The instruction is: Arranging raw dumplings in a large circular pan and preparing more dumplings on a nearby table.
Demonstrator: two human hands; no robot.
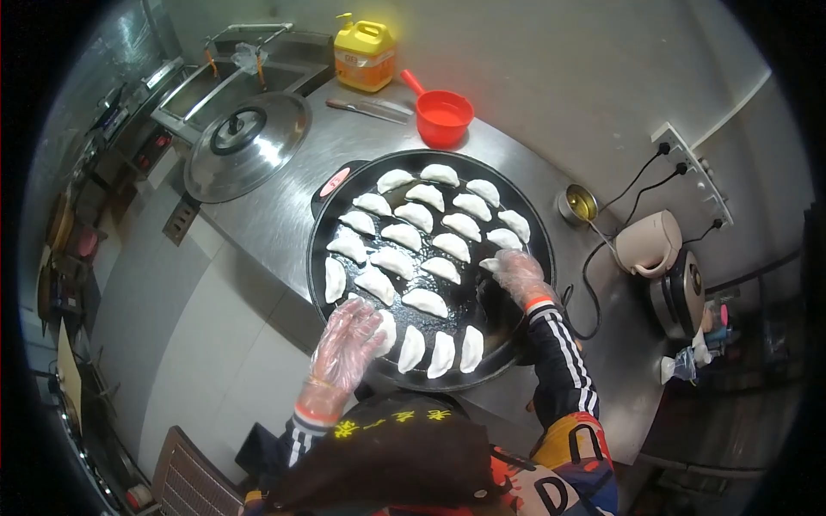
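A wide black electric pan (503, 322) holds several white half-moon dumplings (403, 237) on its oiled floor. My right hand (521, 274), in a clear plastic glove, is inside the pan's right side. Its fingers are closed on a dumpling (490, 264), whose pale tip shows past them. My left hand (348, 335), gloved the same way, reaches over the lower-left rim. Beside its fingers and partly hidden by them lies another dumpling (386, 332); I cannot tell whether the hand grips it. More dumplings (441, 355) stand along the near edge.
Beyond the pan are a red ladle (445, 116), a knife (371, 109) and a yellow jug (365, 61). A steel lid (251, 148) lies far left. On the right stand a small oil pot (577, 205), a beige kettle (652, 242), a round appliance (677, 293) and cords (590, 277).
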